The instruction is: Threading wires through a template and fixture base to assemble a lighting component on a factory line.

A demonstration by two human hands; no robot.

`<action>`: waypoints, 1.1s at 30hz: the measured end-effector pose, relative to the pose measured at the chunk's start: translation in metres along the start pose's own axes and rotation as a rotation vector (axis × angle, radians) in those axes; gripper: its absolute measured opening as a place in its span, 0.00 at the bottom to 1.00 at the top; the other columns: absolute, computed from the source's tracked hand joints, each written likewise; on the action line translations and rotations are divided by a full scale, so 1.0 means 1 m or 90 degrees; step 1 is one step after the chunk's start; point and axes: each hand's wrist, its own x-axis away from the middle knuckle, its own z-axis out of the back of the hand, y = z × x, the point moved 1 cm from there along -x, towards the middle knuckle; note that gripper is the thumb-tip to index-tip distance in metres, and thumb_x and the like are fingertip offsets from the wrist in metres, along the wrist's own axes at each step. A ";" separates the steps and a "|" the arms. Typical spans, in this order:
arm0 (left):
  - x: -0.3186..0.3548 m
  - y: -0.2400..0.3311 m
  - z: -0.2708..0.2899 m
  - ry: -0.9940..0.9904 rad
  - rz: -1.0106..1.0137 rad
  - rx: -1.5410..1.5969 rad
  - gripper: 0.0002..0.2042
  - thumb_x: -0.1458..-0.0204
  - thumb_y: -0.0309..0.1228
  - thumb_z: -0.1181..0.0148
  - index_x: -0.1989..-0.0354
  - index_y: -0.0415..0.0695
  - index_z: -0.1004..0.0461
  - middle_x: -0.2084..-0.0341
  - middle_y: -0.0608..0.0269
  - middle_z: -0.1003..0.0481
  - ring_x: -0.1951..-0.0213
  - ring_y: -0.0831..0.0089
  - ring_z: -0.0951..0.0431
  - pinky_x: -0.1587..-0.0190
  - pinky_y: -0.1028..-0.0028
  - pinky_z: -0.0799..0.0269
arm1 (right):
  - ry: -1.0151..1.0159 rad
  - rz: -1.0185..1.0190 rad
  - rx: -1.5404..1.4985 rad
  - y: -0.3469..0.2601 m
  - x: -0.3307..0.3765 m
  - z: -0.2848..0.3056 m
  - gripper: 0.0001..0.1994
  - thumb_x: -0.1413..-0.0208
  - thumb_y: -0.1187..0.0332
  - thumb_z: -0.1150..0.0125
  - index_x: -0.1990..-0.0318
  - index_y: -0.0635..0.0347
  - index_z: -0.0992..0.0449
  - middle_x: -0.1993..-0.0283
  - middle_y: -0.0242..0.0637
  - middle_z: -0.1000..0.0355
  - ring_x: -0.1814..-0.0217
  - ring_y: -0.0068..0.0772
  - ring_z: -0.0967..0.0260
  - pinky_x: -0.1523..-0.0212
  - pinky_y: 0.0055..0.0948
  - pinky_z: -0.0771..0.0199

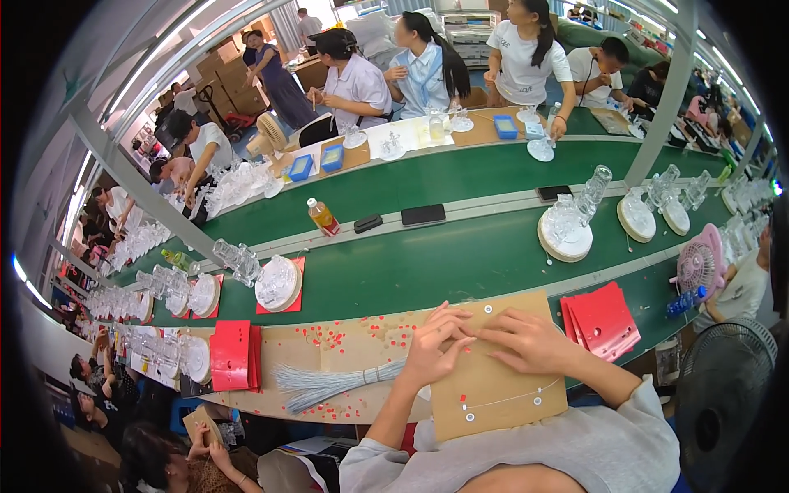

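Over a brown cardboard sheet (501,408), my left hand (437,347) and my right hand (526,338) meet with their fingertips almost touching. Thumb and index finger of each are drawn together in a pinch; whatever they hold is too small to make out. Small white ring-shaped pieces (537,401) sit on the sheet, and a thin pale strand (505,398) runs between two of them near its lower edge, beside a small red bit. A bundle of thin grey-white wire-like strands (337,378), banded near one end, lies left of my left hand.
Red punched sheets (233,355) lie left, another red stack (602,319) right. Small red discs (320,337) are scattered on the worktop. Clear plastic assemblies on round bases (565,232) line the green belt (411,271). A bottle (323,217) stands there. Co-workers sit opposite.
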 end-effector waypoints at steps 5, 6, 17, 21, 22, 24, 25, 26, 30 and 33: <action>0.014 0.003 0.005 0.039 -0.047 -0.065 0.06 0.53 0.21 0.31 0.76 0.39 0.25 0.66 0.58 0.20 0.47 0.57 0.21 0.35 0.49 0.36 | 0.015 -0.021 -0.111 0.009 0.001 -0.027 0.08 0.49 0.74 0.31 0.61 0.57 0.15 0.64 0.34 0.23 0.62 0.36 0.23 0.61 0.34 0.21; 0.019 -0.001 0.006 0.110 -0.011 -0.033 0.05 0.52 0.21 0.33 0.69 0.39 0.23 0.58 0.56 0.21 0.43 0.57 0.24 0.35 0.51 0.36 | 0.028 -0.030 -0.143 0.009 -0.001 -0.028 0.08 0.49 0.76 0.31 0.61 0.57 0.15 0.65 0.35 0.22 0.64 0.37 0.23 0.64 0.33 0.21; 0.051 -0.004 -0.003 0.209 0.381 0.445 0.43 0.51 0.13 0.49 0.23 0.42 0.55 0.30 0.52 0.41 0.31 0.63 0.37 0.31 0.65 0.40 | 0.041 -0.136 -0.251 0.007 -0.018 -0.025 0.10 0.46 0.80 0.35 0.58 0.58 0.13 0.63 0.42 0.20 0.66 0.37 0.21 0.65 0.30 0.23; 0.037 0.004 -0.006 0.230 0.333 0.474 0.40 0.49 0.12 0.51 0.24 0.41 0.51 0.31 0.51 0.39 0.34 0.66 0.33 0.33 0.69 0.38 | 0.015 -0.072 -0.231 0.013 -0.017 -0.031 0.15 0.50 0.82 0.36 0.56 0.58 0.14 0.64 0.38 0.23 0.65 0.37 0.24 0.66 0.32 0.24; 0.039 0.000 -0.007 0.229 0.339 0.477 0.40 0.49 0.12 0.51 0.24 0.41 0.51 0.31 0.51 0.39 0.34 0.66 0.33 0.33 0.69 0.38 | 0.012 -0.078 -0.233 0.013 -0.017 -0.031 0.15 0.50 0.82 0.36 0.56 0.58 0.14 0.64 0.38 0.23 0.65 0.37 0.24 0.66 0.32 0.24; 0.044 -0.008 -0.009 0.187 0.356 0.401 0.37 0.48 0.13 0.50 0.25 0.41 0.46 0.32 0.51 0.38 0.35 0.66 0.31 0.36 0.70 0.35 | -0.034 -0.026 -0.133 0.011 -0.015 -0.030 0.18 0.54 0.83 0.36 0.54 0.59 0.15 0.66 0.37 0.27 0.66 0.38 0.26 0.66 0.35 0.23; 0.045 -0.008 -0.011 0.188 0.359 0.402 0.37 0.48 0.13 0.50 0.25 0.41 0.46 0.32 0.51 0.38 0.35 0.66 0.31 0.36 0.70 0.35 | -0.037 -0.028 -0.134 0.009 -0.016 -0.028 0.18 0.54 0.83 0.36 0.54 0.59 0.15 0.66 0.37 0.27 0.66 0.38 0.26 0.66 0.35 0.23; 0.044 -0.006 -0.012 0.200 0.373 0.409 0.36 0.47 0.13 0.50 0.26 0.40 0.44 0.32 0.52 0.37 0.36 0.67 0.30 0.36 0.71 0.34 | -0.075 -0.017 -0.082 0.007 -0.017 -0.026 0.19 0.54 0.82 0.37 0.53 0.59 0.16 0.66 0.37 0.29 0.64 0.38 0.27 0.65 0.36 0.23; 0.044 0.001 -0.013 0.218 0.378 0.413 0.36 0.47 0.14 0.49 0.26 0.41 0.43 0.41 0.52 0.28 0.42 0.71 0.25 0.41 0.73 0.29 | -0.156 0.022 0.042 -0.004 -0.016 -0.022 0.18 0.52 0.77 0.38 0.50 0.62 0.19 0.63 0.38 0.31 0.58 0.37 0.28 0.60 0.35 0.22; 0.039 0.005 -0.013 0.233 0.364 0.400 0.35 0.47 0.14 0.49 0.27 0.40 0.42 0.41 0.53 0.27 0.43 0.71 0.25 0.41 0.73 0.29 | -0.192 0.059 0.081 -0.005 -0.019 -0.018 0.19 0.48 0.73 0.39 0.48 0.64 0.21 0.60 0.38 0.32 0.56 0.36 0.29 0.57 0.34 0.23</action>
